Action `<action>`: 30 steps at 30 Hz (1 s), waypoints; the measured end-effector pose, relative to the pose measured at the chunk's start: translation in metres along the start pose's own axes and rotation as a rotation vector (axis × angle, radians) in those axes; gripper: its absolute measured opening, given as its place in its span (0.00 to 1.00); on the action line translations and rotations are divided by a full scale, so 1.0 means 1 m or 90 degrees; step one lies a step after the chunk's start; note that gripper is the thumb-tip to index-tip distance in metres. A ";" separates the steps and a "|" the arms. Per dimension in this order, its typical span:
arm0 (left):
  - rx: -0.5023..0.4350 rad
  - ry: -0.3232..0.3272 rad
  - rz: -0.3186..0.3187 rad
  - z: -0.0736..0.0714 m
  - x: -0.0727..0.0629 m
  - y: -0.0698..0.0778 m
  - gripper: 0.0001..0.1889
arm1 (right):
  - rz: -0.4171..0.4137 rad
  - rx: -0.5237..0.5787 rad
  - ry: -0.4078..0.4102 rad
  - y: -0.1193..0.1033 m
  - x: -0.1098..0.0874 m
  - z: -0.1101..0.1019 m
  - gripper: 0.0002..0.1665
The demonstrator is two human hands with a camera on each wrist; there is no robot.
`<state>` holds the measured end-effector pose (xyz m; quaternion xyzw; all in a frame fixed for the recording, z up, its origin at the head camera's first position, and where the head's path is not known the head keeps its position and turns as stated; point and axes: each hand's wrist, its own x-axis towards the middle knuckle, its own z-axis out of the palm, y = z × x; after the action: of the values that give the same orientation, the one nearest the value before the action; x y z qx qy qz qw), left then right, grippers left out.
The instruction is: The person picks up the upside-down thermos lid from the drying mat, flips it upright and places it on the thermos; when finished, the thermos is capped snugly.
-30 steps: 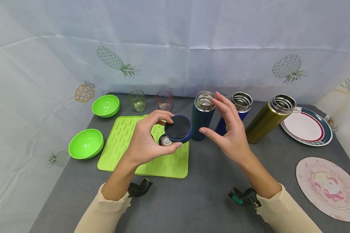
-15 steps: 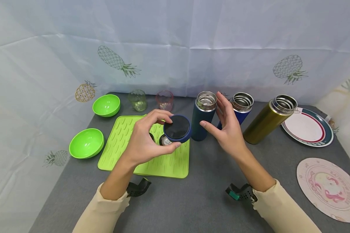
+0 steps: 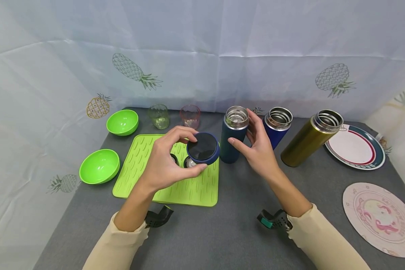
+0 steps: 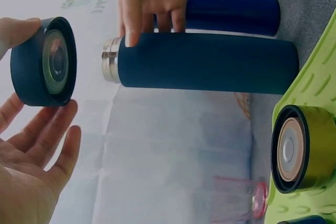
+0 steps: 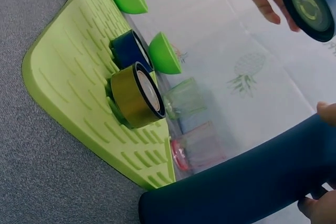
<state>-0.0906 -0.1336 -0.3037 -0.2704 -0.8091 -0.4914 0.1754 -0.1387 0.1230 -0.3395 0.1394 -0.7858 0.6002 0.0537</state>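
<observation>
Pinched between the thumb and fingers of my left hand point(image 3: 165, 161) is a round dark blue bottle lid point(image 3: 202, 147), raised over the green mat. In the left wrist view the underside of this lid point(image 4: 55, 61) faces the bottle. My right hand point(image 3: 260, 152) grips a dark teal thermos bottle point(image 3: 232, 132) near its neck, thumb in front and fingers round the right side. That bottle stands upright and uncapped, a steel strainer point(image 3: 237, 118) showing in its mouth. Two more lids, a gold one point(image 5: 134, 98) and a blue one point(image 5: 130, 52), lie underside up on the mat.
A blue thermos point(image 3: 274, 135) and a gold thermos point(image 3: 303, 144), both uncapped, stand right of the gripped bottle. The ridged green mat point(image 3: 195, 193) lies left, with two green bowls point(image 3: 100, 167) and two glasses point(image 3: 190, 117) around it. A plate point(image 3: 354, 146) and a round pink mat point(image 3: 381, 219) lie right.
My right hand has moved left from beside the teal thermos and now grips it. My left hand has shifted slightly left with the lid.
</observation>
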 end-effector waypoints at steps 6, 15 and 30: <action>-0.002 0.007 0.003 -0.002 0.001 -0.002 0.26 | 0.000 -0.001 0.000 0.000 0.003 0.003 0.48; 0.002 0.013 0.002 -0.005 0.003 -0.004 0.25 | -0.016 -0.008 -0.009 0.003 0.007 0.005 0.49; 0.004 0.035 -0.006 -0.009 0.020 -0.009 0.26 | -0.058 -0.042 -0.028 -0.001 0.005 0.010 0.49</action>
<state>-0.1120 -0.1400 -0.2947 -0.2523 -0.8071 -0.4966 0.1958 -0.1427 0.1123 -0.3399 0.1860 -0.7993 0.5674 0.0682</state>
